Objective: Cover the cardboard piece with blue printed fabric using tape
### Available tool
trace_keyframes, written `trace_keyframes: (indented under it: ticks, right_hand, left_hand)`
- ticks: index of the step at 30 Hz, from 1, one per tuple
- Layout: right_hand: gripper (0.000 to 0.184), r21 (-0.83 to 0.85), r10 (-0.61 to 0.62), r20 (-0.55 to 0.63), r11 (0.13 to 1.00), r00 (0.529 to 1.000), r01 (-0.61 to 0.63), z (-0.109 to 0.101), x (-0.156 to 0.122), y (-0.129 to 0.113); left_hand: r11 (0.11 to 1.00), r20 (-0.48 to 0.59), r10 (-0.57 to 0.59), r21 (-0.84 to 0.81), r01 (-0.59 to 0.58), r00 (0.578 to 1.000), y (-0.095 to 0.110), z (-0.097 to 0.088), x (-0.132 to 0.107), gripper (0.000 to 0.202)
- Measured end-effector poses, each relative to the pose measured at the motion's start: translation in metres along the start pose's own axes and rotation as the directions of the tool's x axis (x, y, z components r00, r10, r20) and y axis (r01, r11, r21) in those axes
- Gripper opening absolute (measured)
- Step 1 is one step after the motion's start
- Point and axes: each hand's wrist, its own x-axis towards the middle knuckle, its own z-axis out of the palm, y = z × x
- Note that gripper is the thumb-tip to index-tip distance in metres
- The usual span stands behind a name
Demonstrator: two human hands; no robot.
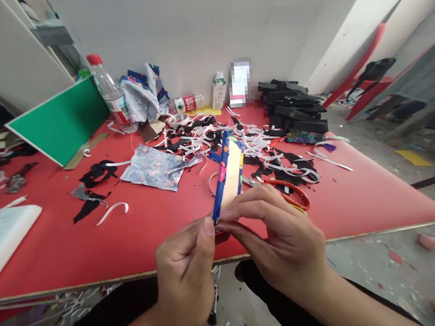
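Note:
A narrow flat strip [231, 169], pale beige on its face with blue patterned fabric along its edges, is held up over the table's front edge. My left hand [189, 269] pinches its lower end between thumb and fingers. My right hand [278, 233] is closed at the same end, its fingertips pressed on the lower right corner. Behind my right hand lie scissors [296, 194] with orange handles, partly covered by the hand. To the left, a light blue patterned fabric piece [153, 168] lies flat on the red table [133, 243].
White and black scraps [201, 139] cover the table's middle. A stack of black pieces [291, 108] stands back right. A red-capped bottle [112, 98], green board [61, 119], small carton [219, 91] and lying bottle [187, 103] are along the back. A white device [8, 237] sits at left.

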Motion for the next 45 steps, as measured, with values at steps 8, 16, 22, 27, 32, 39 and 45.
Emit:
trace_keyframes:
  ticks: [8, 16, 22, 27, 32, 39, 45]
  right_hand:
    - [0.012, 0.037, 0.031, 0.095, 0.999, 0.995, -0.035, -0.005, 0.004, 0.003]
    - [0.009, 0.099, 0.0, 0.124, 0.995, 0.992, -0.013, -0.007, 0.005, 0.009]
    - [0.011, 0.029, -0.068, 0.138, 0.997, 0.988, 0.065, -0.006, 0.004, 0.012]
    - [0.011, 0.035, -0.063, 0.141, 0.998, 0.988, 0.058, -0.007, 0.004, 0.01]
    - [0.014, 0.049, -0.041, 0.192, 0.998, 0.98, 0.032, -0.008, 0.006, 0.01]
    - [0.01, 0.015, -0.081, 0.265, 0.997, 0.961, 0.08, -0.011, 0.006, 0.018]
    - [0.013, -0.194, 0.059, 0.304, 0.981, 0.951, 0.002, -0.028, 0.014, 0.04]
  left_hand:
    - [0.982, 0.002, 0.104, 0.157, -0.103, 0.995, -0.001, -0.004, 0.004, 0.028]
    - [0.981, 0.016, 0.12, 0.153, -0.121, 0.993, -0.003, -0.004, 0.003, 0.029]
    - [0.983, 0.013, 0.097, 0.154, -0.098, 0.995, -0.003, -0.004, 0.002, 0.029]
    - [0.981, 0.038, 0.102, 0.163, -0.107, 0.994, -0.002, -0.005, 0.002, 0.029]
    - [0.983, 0.049, 0.086, 0.16, -0.093, 0.995, -0.001, -0.006, 0.005, 0.029]
    - [0.973, -0.09, -0.173, -0.168, 0.157, 0.981, -0.013, -0.011, 0.024, 0.031]
    - [0.944, -0.4, -0.229, -0.313, 0.103, 0.887, -0.011, -0.034, 0.062, 0.028]
